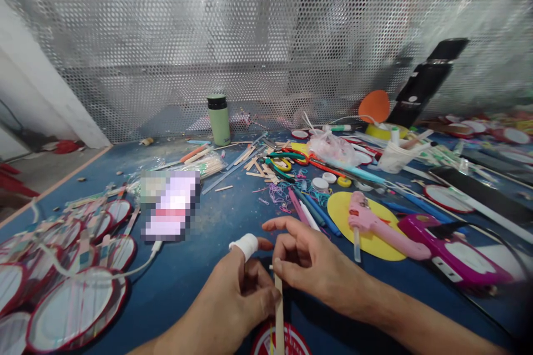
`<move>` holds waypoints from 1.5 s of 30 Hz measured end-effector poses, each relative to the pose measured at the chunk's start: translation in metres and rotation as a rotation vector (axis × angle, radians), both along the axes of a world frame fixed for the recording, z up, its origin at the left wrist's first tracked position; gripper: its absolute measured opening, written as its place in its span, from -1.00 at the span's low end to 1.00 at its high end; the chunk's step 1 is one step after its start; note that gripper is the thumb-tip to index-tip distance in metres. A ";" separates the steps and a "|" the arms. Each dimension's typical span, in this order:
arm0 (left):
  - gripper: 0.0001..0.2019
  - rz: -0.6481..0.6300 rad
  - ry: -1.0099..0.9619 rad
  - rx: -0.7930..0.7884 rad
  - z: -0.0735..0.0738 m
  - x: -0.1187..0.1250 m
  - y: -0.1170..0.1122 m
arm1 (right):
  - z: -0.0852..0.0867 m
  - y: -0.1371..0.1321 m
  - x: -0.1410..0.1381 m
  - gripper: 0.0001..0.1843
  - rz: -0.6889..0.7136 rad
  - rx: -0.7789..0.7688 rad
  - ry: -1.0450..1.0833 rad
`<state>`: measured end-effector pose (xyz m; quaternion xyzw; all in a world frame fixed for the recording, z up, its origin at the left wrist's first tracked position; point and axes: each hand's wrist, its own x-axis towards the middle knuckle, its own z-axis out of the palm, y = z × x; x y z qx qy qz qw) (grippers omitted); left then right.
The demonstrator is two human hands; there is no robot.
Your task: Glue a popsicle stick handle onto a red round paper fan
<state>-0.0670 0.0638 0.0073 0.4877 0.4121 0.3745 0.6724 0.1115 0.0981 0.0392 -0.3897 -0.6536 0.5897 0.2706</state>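
My left hand (245, 294), with white tape round one finger, pinches a flat wooden stick (279, 316) between thumb and fingers. At the stick's upper end my right hand (310, 260) is closed, its thumb and a bent finger on the tip while the index finger reaches out to the left. A tiny pale piece shows beside that tip; I cannot tell what it is. The stick's lower part lies over a red-rimmed round disc (300, 342) with printing, cut off by the bottom edge of the view.
Red-rimmed discs with sticks (70, 308) pile up at left, near a cabled phone (172, 205). On the right a pink glue gun (368, 219) lies on a yellow disc (339, 211) beside a magenta power strip (462, 255). Scissors (283, 161) and a green bottle (219, 122) stand farther back.
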 end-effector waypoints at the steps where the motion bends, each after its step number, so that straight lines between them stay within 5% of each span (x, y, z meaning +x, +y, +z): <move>1: -0.48 -0.002 -0.001 -0.001 0.000 0.000 0.000 | -0.001 0.000 0.000 -0.50 0.003 0.004 0.002; 45: -0.57 -0.031 0.046 0.005 0.010 -0.002 -0.003 | -0.002 0.002 0.001 -0.51 -0.009 -0.061 0.077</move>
